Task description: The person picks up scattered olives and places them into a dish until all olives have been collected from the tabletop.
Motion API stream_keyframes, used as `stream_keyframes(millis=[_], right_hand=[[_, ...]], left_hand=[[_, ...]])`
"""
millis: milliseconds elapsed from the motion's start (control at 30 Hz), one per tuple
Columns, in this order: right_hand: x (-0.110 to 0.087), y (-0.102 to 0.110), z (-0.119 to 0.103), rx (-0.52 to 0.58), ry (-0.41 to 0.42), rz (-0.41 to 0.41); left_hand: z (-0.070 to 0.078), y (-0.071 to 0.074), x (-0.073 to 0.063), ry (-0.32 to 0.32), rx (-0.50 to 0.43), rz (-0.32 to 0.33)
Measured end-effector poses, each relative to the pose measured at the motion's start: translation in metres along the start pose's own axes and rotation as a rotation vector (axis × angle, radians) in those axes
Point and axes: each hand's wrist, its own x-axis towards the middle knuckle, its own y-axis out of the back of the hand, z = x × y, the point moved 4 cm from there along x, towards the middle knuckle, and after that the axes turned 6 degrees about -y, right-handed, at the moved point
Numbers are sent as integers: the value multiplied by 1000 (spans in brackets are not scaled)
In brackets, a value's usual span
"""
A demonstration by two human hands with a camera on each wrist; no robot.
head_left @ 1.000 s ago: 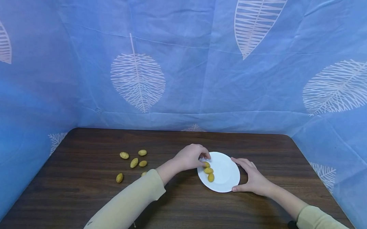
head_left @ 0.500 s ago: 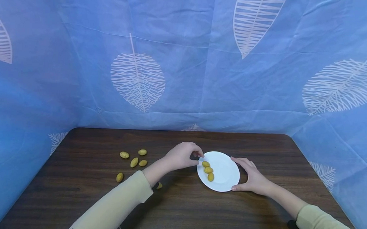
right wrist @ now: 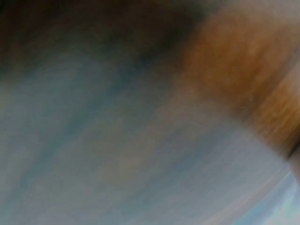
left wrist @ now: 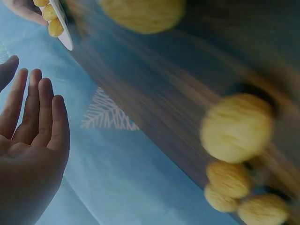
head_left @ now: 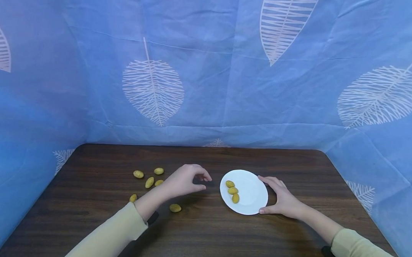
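Note:
My left hand [head_left: 184, 181] hovers above the table left of the white plate [head_left: 249, 191], holding nothing; its fingers are loosely bent and the thumb is apart. In the left wrist view the same hand [left wrist: 35, 136] shows an empty palm. My right hand [head_left: 285, 199] holds the plate's right rim between thumb and fingers. Several small yellow ovals with wrinkled skins, kind unclear, are in view. A short row of them [head_left: 232, 191] lies on the plate's left part. One loose oval [head_left: 175, 208] lies below my left wrist, and others [head_left: 150, 182] lie farther left.
The dark wood table [head_left: 201, 239] has a back edge close to a blue leaf-patterned cloth [head_left: 208, 86]. My left forearm crosses near the loose ovals and partly covers one. The right wrist view is mostly blurred.
My left hand has drawn back from the plate to the left, leaving the ovals on it. A loose oval formerly behind the left arm now shows. The right hand stays at the rim.

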Motion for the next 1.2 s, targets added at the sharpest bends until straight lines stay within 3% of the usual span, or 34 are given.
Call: stream_keyframes(millis=[433, 733, 1200], right_hand=[[-1, 0, -1, 6, 5, 4], [0, 0, -1, -6, 5, 7], [-1, 1, -1, 4, 12, 11]], left_hand=[[-11, 11, -47, 17, 18, -6], [-26, 9, -73, 62, -27, -26], [-32, 0, -91, 75, 6, -43]])
